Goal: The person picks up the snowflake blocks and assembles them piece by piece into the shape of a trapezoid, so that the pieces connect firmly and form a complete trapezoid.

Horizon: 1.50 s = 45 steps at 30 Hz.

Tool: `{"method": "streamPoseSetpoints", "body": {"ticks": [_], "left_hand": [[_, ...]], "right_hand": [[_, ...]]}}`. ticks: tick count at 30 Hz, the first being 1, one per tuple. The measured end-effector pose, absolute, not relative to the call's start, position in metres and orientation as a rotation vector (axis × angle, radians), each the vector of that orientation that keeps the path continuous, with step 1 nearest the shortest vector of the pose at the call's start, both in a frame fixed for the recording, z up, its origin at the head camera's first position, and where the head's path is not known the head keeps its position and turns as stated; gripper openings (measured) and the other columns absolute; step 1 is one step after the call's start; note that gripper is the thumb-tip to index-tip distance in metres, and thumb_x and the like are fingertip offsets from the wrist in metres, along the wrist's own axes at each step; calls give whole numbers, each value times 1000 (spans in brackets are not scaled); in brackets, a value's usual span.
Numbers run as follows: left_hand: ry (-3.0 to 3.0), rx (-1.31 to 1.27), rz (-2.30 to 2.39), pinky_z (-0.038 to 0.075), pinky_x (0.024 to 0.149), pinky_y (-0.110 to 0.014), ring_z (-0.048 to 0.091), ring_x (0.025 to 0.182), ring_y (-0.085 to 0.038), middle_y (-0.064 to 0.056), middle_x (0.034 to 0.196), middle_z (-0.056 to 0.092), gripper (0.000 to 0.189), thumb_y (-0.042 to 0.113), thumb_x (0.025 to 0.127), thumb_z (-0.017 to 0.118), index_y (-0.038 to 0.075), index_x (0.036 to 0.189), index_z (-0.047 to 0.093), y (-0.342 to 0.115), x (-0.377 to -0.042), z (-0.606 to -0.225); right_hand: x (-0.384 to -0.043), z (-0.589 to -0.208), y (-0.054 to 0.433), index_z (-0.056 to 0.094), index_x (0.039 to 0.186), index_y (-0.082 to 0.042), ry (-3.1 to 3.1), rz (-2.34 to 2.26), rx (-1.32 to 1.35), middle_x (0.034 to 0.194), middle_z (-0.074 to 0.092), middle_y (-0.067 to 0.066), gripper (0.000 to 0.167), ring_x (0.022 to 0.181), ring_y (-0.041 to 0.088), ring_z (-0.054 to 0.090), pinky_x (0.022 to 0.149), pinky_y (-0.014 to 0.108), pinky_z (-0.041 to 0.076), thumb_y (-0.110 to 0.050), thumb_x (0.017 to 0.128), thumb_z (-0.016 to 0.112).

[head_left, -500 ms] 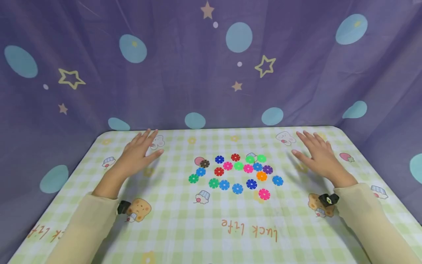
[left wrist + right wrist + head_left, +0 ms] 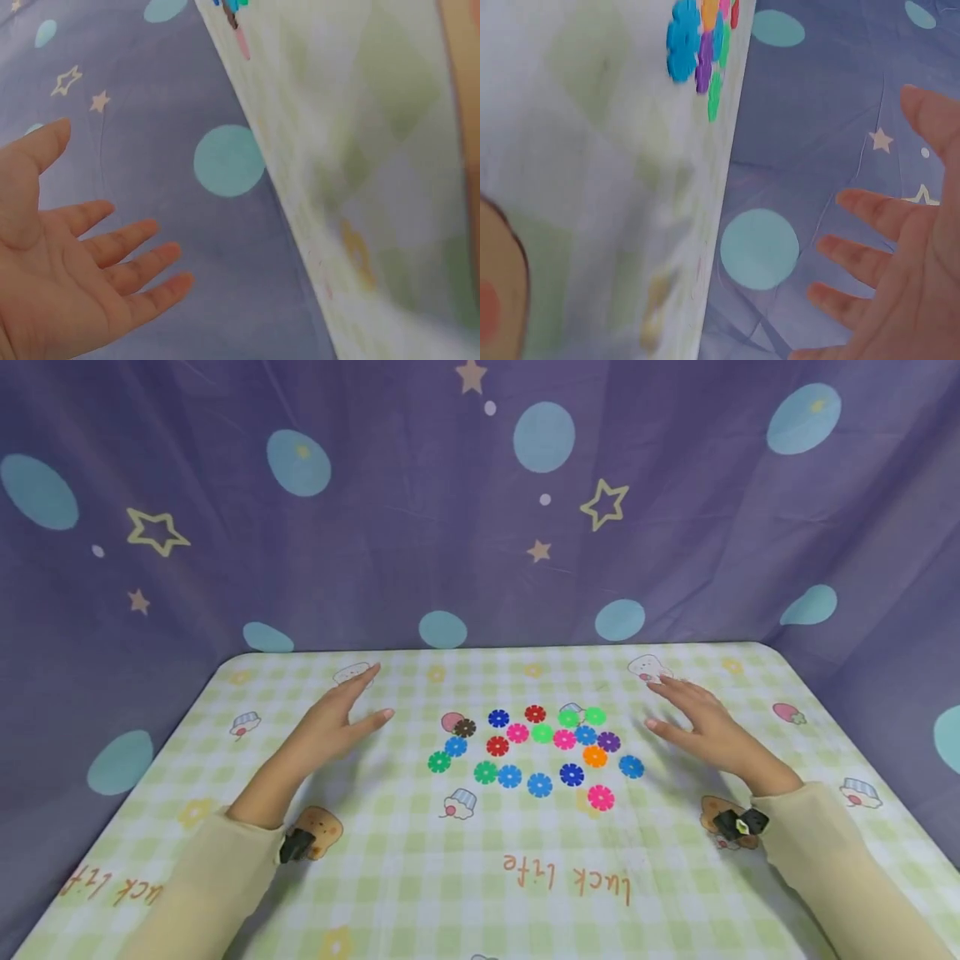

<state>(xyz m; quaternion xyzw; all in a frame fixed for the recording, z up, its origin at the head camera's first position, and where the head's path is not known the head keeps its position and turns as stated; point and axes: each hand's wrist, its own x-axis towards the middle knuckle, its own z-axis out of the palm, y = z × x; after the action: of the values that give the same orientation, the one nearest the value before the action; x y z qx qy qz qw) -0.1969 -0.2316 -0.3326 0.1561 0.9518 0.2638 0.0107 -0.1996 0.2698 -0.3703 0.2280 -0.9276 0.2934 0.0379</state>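
Several small notched plastic discs lie flat in a loose cluster at the middle of the table, among them a brown disc [image 2: 465, 727], an orange disc [image 2: 595, 757], a purple disc [image 2: 608, 742] and a pink disc [image 2: 601, 798]. To their left my left hand [image 2: 326, 731] hovers above the cloth, fingers extended and thumb apart, holding nothing. On the other side my right hand [image 2: 705, 727] is likewise held in the air with fingers spread, nearest to a blue disc [image 2: 632, 767]. Both wrist views show bare palms; the right one also catches a blue disc [image 2: 682, 41].
A green-and-white checked cloth [image 2: 420, 885] printed with cartoons and lettering covers the table. Behind it and along the sides hangs a purple curtain [image 2: 390, 543] with stars and teal ovals. A dark band [image 2: 298, 843] sits at the left cuff, another [image 2: 752, 821] at the right.
Both hands have moved inward, toward the discs, and turned somewhat more edge-on. The discs lie as before; the head view has shifted very slightly.
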Motion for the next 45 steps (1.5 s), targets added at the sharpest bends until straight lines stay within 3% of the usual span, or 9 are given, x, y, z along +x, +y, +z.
{"method": "streamPoseSetpoints", "body": {"ticks": [4, 15, 24, 35, 41, 45], "left_hand": [[2917, 440, 947, 26, 105, -59, 26, 137, -39, -14, 154, 24, 76, 49, 92, 54, 20, 152, 17, -228, -194, -340], [2596, 475, 1419, 32, 103, -56, 35, 132, -39, -17, 147, 36, 68, 26, 93, 61, 12, 149, 25, -215, -189, -351], [2291, 326, 1627, 36, 103, -48, 35, 132, -37, -18, 150, 29, 73, 21, 92, 62, 13, 151, 20, -210, -189, -360], [2002, 112, 1808, 48, 90, -49, 36, 130, -40, -22, 151, 21, 77, 14, 92, 61, 8, 151, 12, -199, -190, -374], [2022, 112, 1741, 45, 96, -47, 37, 130, -37, -21, 149, 27, 75, 13, 90, 63, 7, 150, 19, -195, -192, -378], [2081, 147, 1653, 38, 103, -46, 38, 130, -37, -22, 147, 33, 73, 15, 89, 65, 5, 148, 24, -193, -194, -381]], "right_hand": [[-197, -374, 266, 43, 138, 0, -2847, 1027, 748, 146, 31, 27, 55, 133, 48, 22, 101, 67, 17, -25, 92, 61], [-189, -377, 261, 42, 140, -10, -2918, 1188, 721, 146, 35, 18, 53, 135, 40, 27, 103, 63, 22, -29, 94, 59], [-189, -382, 257, 43, 139, -7, -2976, 1293, 748, 144, 41, 15, 49, 129, 40, 36, 100, 63, 27, -29, 97, 53], [-192, -387, 254, 45, 137, -5, -3008, 1430, 809, 139, 46, 16, 48, 122, 37, 46, 98, 56, 36, -26, 96, 55], [-195, -392, 255, 50, 133, -4, -2996, 1463, 822, 134, 51, 14, 45, 116, 32, 51, 96, 39, 42, -22, 93, 60], [-195, -397, 256, 53, 131, -6, -3010, 1452, 811, 133, 53, 13, 45, 116, 30, 51, 95, 35, 43, -23, 91, 64]]}}
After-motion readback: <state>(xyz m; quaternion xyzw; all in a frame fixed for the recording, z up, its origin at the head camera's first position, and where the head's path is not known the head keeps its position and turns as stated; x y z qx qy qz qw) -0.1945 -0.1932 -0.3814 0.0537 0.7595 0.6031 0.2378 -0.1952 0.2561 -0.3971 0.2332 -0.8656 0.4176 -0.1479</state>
